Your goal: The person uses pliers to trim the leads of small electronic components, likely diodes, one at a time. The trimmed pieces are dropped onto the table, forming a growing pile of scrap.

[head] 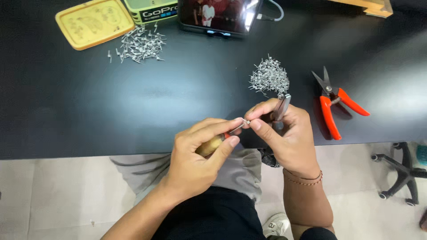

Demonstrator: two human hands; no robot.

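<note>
The left hand [200,153] gripped a wooden-handled screwdriver [217,141], its tip set against a small metal fastener [246,122] pinched between the right hand's [284,133] thumb and forefinger; that hand also held a grey metal tool [282,106]. Both worked at the black table [89,102] edge. A pile of fasteners [269,79] lay just beyond, red-handled snips [334,104] to the right, and a second pile [140,46] far left beside a yellow tray [94,22].

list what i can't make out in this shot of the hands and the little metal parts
Head view only:
- Tool in the left hand: its wooden handle is mostly wrapped by fingers, so its kind is unclear.
- Tiny metal piece at the fingertips: too small to tell its shape.
- Metal tool in the right hand: only its top shows.
- Wooden object: cut off by the top edge.
</note>
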